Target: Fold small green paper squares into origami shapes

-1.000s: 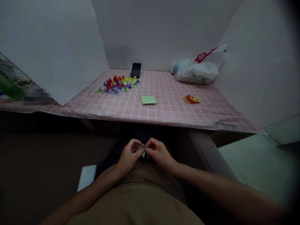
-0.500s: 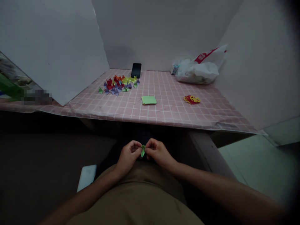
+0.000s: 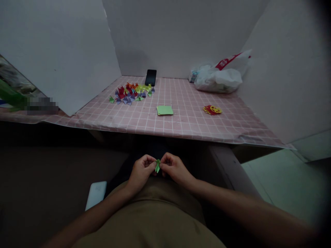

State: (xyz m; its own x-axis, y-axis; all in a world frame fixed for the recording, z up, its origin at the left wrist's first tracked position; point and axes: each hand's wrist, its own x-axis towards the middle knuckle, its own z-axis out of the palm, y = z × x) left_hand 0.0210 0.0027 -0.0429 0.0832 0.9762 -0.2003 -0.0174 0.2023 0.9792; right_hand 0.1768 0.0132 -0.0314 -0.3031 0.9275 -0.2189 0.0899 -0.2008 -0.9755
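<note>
A small folded piece of green paper (image 3: 157, 166) is pinched between both hands, low over my lap in front of the table edge. My left hand (image 3: 141, 172) grips its left side between thumb and forefinger. On the other side my right hand (image 3: 175, 168) pinches it in the same way. On the table above, a stack of square paper sheets (image 3: 164, 110) lies with a green sheet on top. Left of that stands a cluster of folded paper cranes (image 3: 130, 93) in red, orange, yellow, purple and green.
A dark phone (image 3: 150, 78) leans at the back of the pink checked table (image 3: 181, 122). Red and yellow pieces (image 3: 212, 110) lie to the right, before a white plastic bag (image 3: 218, 81). White panels (image 3: 176, 38) enclose the table. A white slab-like device (image 3: 96, 194) rests beside my left forearm.
Both hands stay almost in place, still pinching the green paper. The paper's lower points look slightly shifted, and the whole view has moved very slightly.
</note>
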